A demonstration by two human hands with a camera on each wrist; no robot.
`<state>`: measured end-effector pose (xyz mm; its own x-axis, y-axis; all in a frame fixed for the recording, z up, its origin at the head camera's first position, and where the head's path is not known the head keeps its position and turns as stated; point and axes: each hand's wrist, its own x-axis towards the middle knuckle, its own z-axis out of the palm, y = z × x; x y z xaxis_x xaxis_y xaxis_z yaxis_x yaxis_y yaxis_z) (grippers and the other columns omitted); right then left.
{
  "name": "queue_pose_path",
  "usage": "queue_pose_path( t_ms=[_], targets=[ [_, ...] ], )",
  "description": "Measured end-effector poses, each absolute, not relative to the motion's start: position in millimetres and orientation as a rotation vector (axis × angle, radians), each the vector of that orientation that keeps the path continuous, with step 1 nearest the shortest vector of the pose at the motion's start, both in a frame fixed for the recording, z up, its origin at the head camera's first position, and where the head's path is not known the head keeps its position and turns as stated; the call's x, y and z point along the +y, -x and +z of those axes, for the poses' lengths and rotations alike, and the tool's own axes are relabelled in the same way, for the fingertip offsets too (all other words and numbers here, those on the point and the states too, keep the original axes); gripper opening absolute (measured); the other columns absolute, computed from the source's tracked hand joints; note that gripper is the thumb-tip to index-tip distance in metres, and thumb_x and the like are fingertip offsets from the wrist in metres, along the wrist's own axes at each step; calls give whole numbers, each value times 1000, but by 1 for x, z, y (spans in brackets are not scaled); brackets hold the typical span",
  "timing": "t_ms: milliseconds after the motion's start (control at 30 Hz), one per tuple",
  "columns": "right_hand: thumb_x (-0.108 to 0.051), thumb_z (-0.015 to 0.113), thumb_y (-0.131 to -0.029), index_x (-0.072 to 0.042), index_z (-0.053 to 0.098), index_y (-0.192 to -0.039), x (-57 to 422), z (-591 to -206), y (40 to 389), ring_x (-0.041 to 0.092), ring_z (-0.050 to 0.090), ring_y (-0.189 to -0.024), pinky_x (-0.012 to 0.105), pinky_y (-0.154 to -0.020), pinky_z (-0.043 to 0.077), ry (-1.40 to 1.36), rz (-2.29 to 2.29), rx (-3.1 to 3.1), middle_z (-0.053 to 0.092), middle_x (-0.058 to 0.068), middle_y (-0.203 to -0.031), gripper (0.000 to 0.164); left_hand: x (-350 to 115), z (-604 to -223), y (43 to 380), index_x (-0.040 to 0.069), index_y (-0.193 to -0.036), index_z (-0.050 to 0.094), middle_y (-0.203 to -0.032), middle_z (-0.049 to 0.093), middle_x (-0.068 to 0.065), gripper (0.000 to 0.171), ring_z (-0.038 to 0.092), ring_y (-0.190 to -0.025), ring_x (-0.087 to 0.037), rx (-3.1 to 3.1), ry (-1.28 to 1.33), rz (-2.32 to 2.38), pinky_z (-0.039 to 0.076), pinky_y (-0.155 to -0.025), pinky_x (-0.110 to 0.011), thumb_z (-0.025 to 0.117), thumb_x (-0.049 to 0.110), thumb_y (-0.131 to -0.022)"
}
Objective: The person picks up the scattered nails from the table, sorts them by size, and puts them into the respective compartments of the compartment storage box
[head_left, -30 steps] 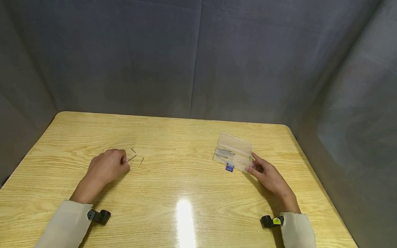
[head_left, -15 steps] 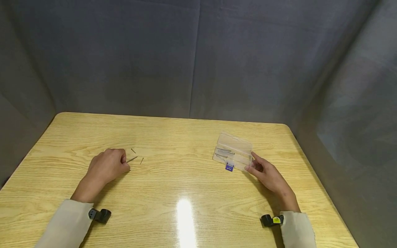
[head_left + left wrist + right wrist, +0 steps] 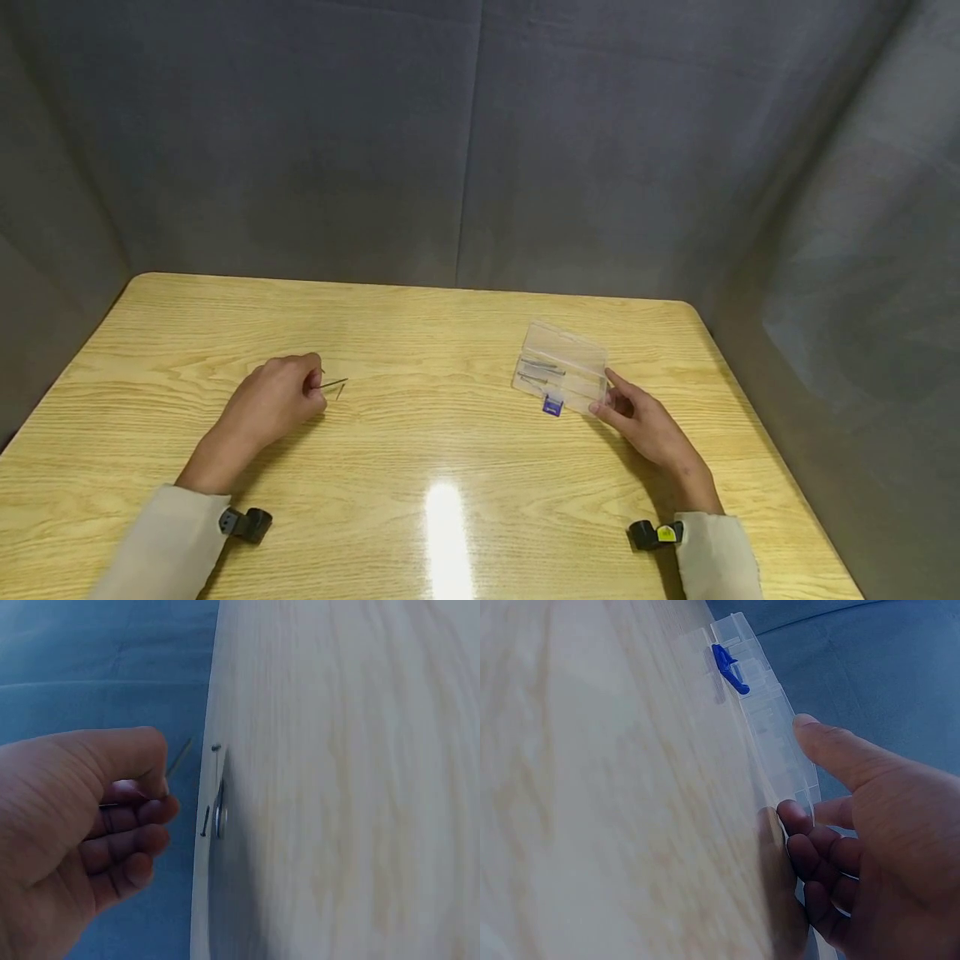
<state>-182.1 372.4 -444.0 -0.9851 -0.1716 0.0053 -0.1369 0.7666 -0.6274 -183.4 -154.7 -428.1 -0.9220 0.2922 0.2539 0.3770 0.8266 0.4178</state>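
Observation:
My left hand [image 3: 279,398] pinches a thin nail [image 3: 334,382] between thumb and forefinger, its free end pointing right. In the left wrist view this nail [image 3: 178,757] stands out from the fingertips, above the tabletop. Just beyond the hand lies a loose nail [image 3: 341,392]; a second one [image 3: 323,370] is partly hidden by the fingers. My right hand [image 3: 648,425] grips the right end of a clear plastic box [image 3: 581,387], thumb at the front and fingers behind. Its lid [image 3: 566,343] is raised at the back, and several nails [image 3: 542,367] lie in the left part.
A blue latch [image 3: 552,405] hangs off the box's front side. The wooden table [image 3: 420,400] spreads between both hands, with a bright light reflection near its front. Dark grey cloth [image 3: 337,150] stands behind the table and along its sides.
The left hand has shifted a little to the right with the pinched nail, which now points more sideways and covers more of the loose nails. The right hand and box have hardly moved.

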Motion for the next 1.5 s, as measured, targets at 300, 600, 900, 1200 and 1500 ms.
queue_pose_path(
  t_ms=[300,600,900,1200,1500],
  targets=[
    [-41,66,-101,-1,31,-160,373,-444,182,24,50,-95,41,-82,40,236,-1039,2901,58,9,-110,80,-133,-423,183,17,-77,51,-70,48,5,24,41,-58,-14,-2766,630,-710,32,-50,-32,63,-3,-83],
    [-42,66,-100,-1,31,-160,372,-446,183,24,49,-96,41,-82,40,250,-1041,2895,56,9,-110,80,-107,-419,186,18,-76,49,-71,46,6,25,38,-58,-12,-2740,720,-713,30,-50,-31,61,-3,-81],
    [-43,65,-100,-2,30,-160,373,-445,183,25,50,-98,42,-84,39,238,-1032,2897,57,10,-111,81,-80,-417,192,19,-75,48,-71,45,7,26,36,-57,-11,-2743,798,-728,29,-50,-29,61,-2,-80],
    [-44,66,-100,-2,30,-160,373,-445,183,26,50,-99,43,-85,38,222,-1026,2889,56,10,-110,82,-51,-422,198,17,-71,46,-67,38,8,26,33,-57,-9,-2712,889,-769,26,-51,-27,61,-4,-76],
    [-46,65,-100,-2,30,-160,373,-445,183,25,49,-98,43,-84,38,239,-1031,2885,55,9,-109,83,-17,-424,206,17,-72,47,-66,37,7,20,33,-58,-9,-2719,967,-756,25,-51,-27,59,0,-75]
  ],
)
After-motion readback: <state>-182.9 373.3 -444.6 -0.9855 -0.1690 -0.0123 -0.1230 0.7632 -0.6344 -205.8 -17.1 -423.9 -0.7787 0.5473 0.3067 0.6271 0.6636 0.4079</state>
